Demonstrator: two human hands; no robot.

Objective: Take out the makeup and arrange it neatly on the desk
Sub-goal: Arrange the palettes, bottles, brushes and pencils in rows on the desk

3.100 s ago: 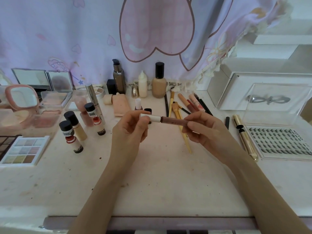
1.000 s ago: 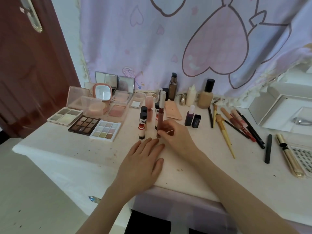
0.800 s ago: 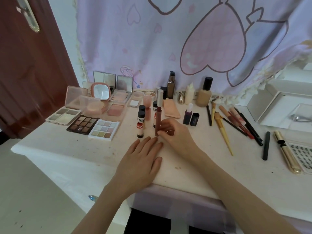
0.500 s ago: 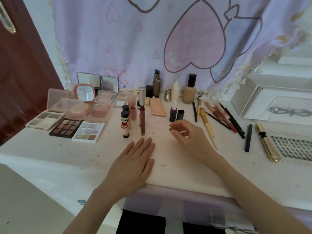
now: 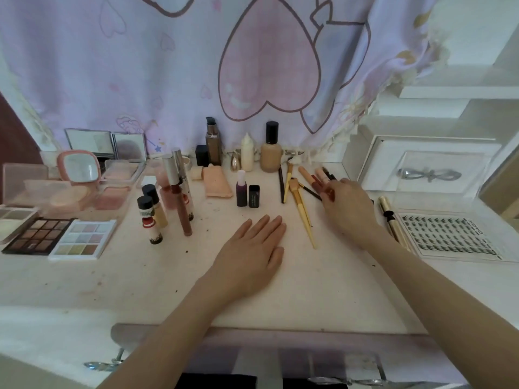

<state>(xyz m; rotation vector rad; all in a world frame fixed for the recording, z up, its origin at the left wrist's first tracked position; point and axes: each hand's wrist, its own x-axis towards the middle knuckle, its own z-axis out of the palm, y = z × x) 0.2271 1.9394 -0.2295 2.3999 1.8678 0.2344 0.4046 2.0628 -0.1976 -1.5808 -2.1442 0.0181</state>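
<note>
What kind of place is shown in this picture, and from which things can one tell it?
Probably a dressing table in a home bedroom. Eyeshadow palettes and a foundation bottle stand on the white desk, and a heart-printed curtain hangs behind it.

The right hand [image 5: 346, 204] covers the near ends of the lip pencils [image 5: 314, 177], so its grip cannot be judged. The grey palette [image 5: 14, 219] is cut by the left edge.
</note>
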